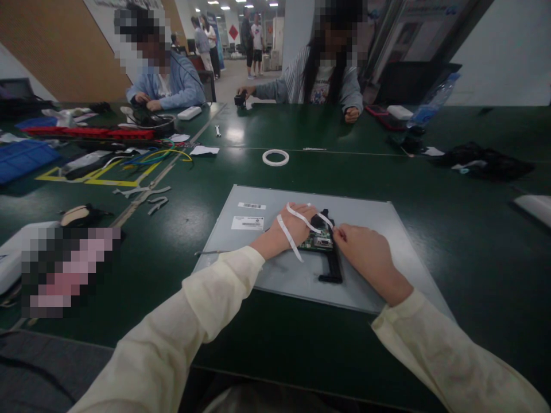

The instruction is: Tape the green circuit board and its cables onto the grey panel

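A green worktable (451, 189) carries a grey panel (370, 241) lying flat. At the panel's centre sits a small circuit board (321, 242). The left hand (289, 228) presses beside it with a white ribbon cable (287, 236) draped over it, the fingers curled; the right hand (364, 252) pinches the cable's end beside the board, probably keeping it taut.

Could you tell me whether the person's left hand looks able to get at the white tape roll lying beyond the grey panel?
Probably yes. The tape roll lies on bare table straight past the panel, nothing between, though the left hand is wrapped in white ribbon.
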